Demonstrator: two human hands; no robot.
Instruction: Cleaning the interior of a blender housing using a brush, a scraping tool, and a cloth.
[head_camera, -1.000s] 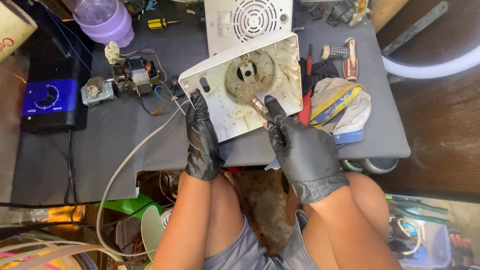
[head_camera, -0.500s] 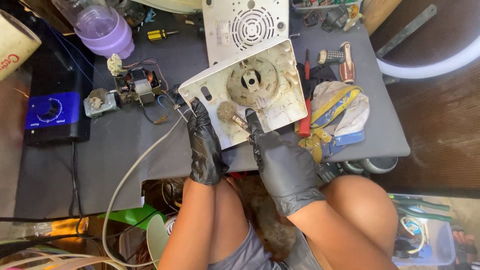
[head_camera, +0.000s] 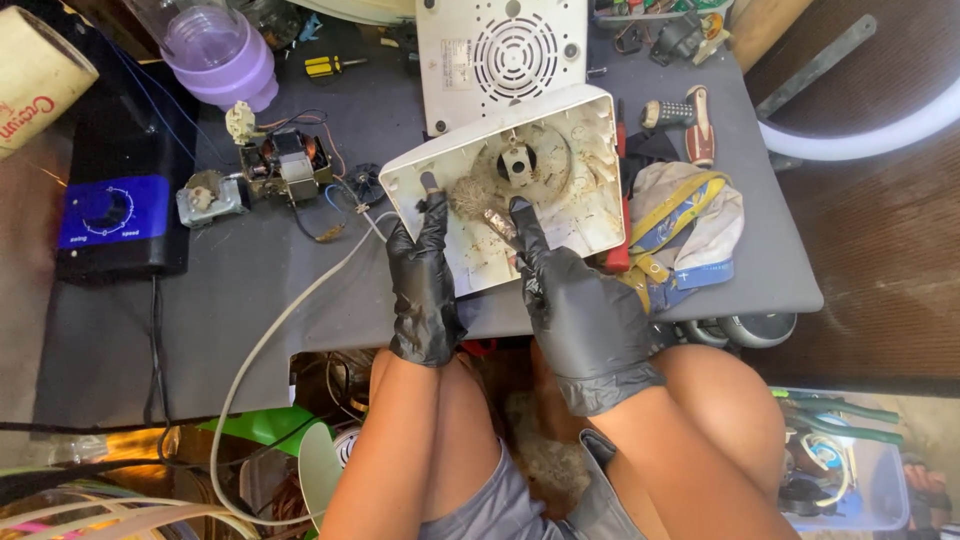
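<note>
The black-gloved right hand (head_camera: 585, 310) covers the near right part of the dirty white plastic appliance housing (head_camera: 570, 180), and only the tip of the small brush (head_camera: 492, 222) it holds shows. The black-gloved left hand (head_camera: 425, 285) hides the housing's near left edge. Beyond the housing, the white vented panel (head_camera: 500, 55) and the lilac plastic jar (head_camera: 205, 50) are cut off by the top edge. Left of the housing, the beige cardboard tube (head_camera: 35, 75) runs out of view.

Two gloved hands (head_camera: 425, 285), two white housings (head_camera: 520, 190), one motor (head_camera: 285, 165), one jar (head_camera: 210, 50).
</note>
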